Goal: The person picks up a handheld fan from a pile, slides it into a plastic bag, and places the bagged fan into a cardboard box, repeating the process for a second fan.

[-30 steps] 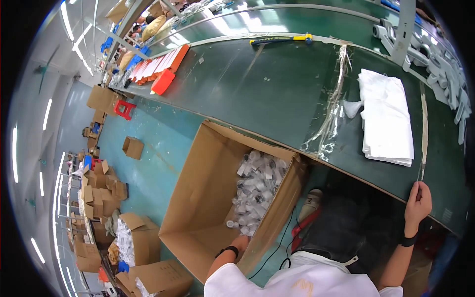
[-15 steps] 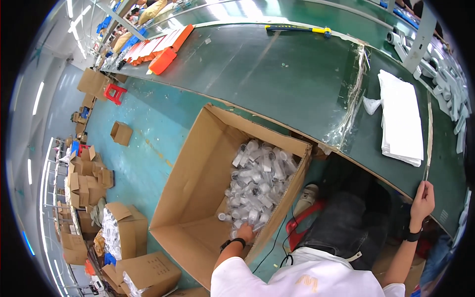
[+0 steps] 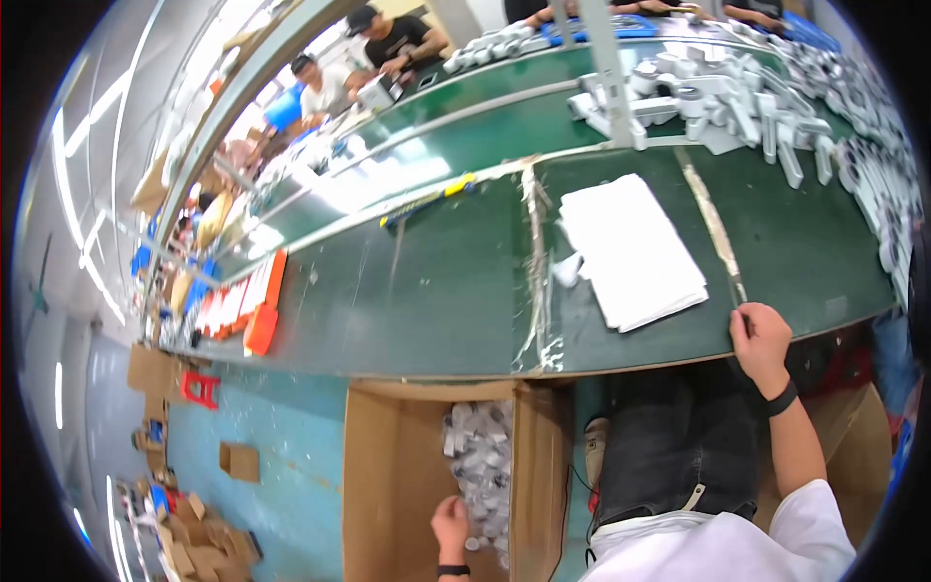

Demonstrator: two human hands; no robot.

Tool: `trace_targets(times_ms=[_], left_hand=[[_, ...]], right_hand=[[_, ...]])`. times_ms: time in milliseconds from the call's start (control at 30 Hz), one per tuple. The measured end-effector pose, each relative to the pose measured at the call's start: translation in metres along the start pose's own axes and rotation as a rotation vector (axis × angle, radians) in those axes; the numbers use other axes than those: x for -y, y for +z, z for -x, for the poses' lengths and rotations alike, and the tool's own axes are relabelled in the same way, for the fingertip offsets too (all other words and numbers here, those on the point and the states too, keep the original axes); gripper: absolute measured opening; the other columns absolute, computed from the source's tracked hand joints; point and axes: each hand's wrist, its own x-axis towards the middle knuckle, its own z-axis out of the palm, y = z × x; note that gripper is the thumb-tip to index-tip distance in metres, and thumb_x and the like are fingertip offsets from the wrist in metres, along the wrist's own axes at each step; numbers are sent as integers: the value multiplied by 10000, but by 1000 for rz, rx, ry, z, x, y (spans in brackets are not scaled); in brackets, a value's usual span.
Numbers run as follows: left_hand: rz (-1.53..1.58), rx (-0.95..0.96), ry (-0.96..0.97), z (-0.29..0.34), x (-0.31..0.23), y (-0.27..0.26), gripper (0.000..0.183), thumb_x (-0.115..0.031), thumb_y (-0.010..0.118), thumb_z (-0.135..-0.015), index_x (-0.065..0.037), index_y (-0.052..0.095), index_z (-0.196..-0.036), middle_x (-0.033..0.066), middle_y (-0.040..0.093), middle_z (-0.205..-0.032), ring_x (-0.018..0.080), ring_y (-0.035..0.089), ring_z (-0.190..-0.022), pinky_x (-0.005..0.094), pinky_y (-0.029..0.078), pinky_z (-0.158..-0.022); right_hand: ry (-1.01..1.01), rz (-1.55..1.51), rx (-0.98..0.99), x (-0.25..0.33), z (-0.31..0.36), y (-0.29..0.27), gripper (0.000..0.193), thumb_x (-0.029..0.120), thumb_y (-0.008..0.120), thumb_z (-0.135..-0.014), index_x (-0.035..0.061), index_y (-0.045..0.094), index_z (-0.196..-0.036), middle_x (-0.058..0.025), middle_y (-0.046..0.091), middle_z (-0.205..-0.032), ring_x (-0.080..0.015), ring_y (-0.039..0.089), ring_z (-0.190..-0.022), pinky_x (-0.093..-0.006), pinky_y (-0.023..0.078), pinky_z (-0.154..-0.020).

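Note:
My left hand [image 3: 449, 527] is inside a large cardboard box [image 3: 388, 466], beside a heap of small clear-bagged white and grey parts [image 3: 475, 451]. Its fingers are curled together, and whatever they may hold is hidden. At the near edge of the dark green table, my right hand [image 3: 762, 341] is closed around a thin, metallic-looking tool [image 3: 739, 291]. The tip pokes out beside a worn tape strip [image 3: 713, 218]. Left of that strip lies a stack of white sheets or flat bags [image 3: 635, 254], with a small crumpled clear bag [image 3: 567, 270] against it.
A yellow-and-black hammer [image 3: 429, 202] lies toward the table's far side. Orange bins [image 3: 254, 301] stand at the left end. Many grey-white plastic housings [image 3: 737, 102] are piled far right. Co-workers [image 3: 402, 44] sit across the line. A red stool [image 3: 201, 388] and cartons stand on the floor.
The view has swung up and turned, bringing the far bench and co-workers in. My left hand has come off the bagged parts to beside the heap. My right hand stays at the table edge.

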Motion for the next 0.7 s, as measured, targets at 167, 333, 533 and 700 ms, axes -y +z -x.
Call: trace_targets(times_ms=[167,333,533,700], left_hand=[[392,-229,292,-42,-208,-43,114,-57,575,-950,3,632,-1028,21,631,-905,83,565,-784,217,466,-694],[582,-250,528,-79,-334,15,160,-78,574,-956,16,621,-1076,65,665,-972,119,613,-843,231,481,-717],[649,-111,391,-170,-387,134,188,-105,621,-922,31,641,-1050,70,672,-952,117,609,-837,242,488,-754],[496,-88,425,-155,-400,157,191,-136,628,-906,32,668,-986,55,671,-856,112,591,-768,257,484,-722]], right_hand=[[0,-24,-17,0,-2,-8,71,68,701,-748,55,637,-775,-90,616,-710,-286,593,-640,-369,477,-571],[-27,-116,-16,-8,-2,-13,82,84,703,-735,74,624,-749,-71,572,-657,-268,574,-617,-370,454,-544],[-62,-354,34,-18,-2,-22,84,76,718,-718,81,651,-768,-54,564,-614,-247,569,-585,-351,454,-526],[-2,-461,85,-37,2,-27,80,66,725,-726,65,671,-785,-35,561,-592,-188,550,-527,-302,435,-497]])
